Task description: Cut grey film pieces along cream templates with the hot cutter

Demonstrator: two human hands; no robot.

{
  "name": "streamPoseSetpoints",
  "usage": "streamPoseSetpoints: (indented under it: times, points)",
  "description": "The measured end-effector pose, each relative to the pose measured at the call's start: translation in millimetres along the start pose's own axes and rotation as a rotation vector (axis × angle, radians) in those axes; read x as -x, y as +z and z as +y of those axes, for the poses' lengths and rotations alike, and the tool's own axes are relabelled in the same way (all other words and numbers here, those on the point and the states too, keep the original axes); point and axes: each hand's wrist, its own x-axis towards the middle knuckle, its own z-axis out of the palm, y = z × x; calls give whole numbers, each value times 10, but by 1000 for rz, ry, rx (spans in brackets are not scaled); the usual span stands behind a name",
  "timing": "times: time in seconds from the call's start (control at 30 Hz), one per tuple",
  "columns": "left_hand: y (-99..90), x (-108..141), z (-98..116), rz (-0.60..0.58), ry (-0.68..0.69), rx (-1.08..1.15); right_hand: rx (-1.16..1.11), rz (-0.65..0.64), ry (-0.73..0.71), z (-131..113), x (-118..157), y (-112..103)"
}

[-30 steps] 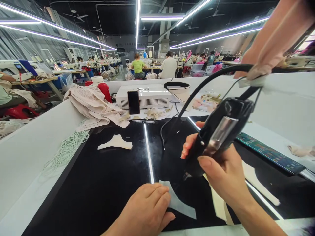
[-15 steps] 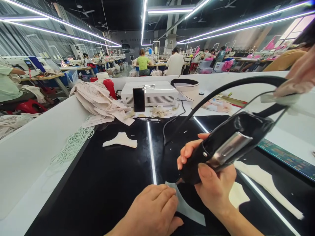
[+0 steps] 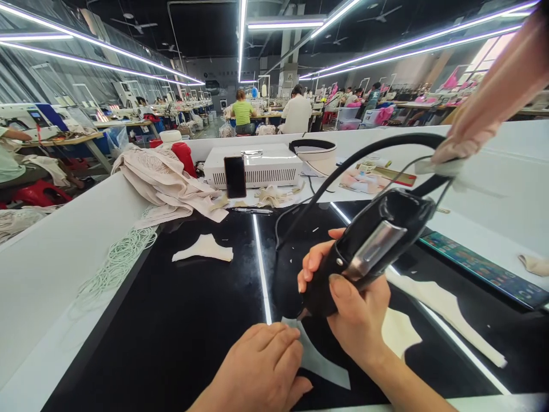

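Note:
My right hand (image 3: 358,309) is wrapped round a black handheld tool (image 3: 369,246) with a silver plate on its side, tilted with its tip down to the left. A thick black cable arches from its top end. Under and beside my left hand (image 3: 268,360) lies a curved grey-green piece (image 3: 323,363) on the black table top (image 3: 171,332). The fingers of my left hand are together, pressing on the upper left part of that piece. The tool's tip is close to the piece's upper end, by my left fingertips; whether they touch is unclear.
A cream piece (image 3: 203,248) lies at the left, others (image 3: 450,309) at the right. Behind are beige fabric (image 3: 167,177), a phone (image 3: 235,177), a white box (image 3: 257,166) and a pen. Green cord (image 3: 124,252) lies left; a patterned panel (image 3: 484,269) right. People sit farther back.
The whole view has shifted slightly, with the table items moving left. The tool, its cable and both hands keep nearly the same position against the grey-green piece.

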Motion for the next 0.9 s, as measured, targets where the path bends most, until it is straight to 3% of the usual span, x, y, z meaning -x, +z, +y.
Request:
streamPoseSetpoints:
  times: [0.9]
  points:
    - [53,6,-9,74,17,-5,-10,-12,49,118,-18,153]
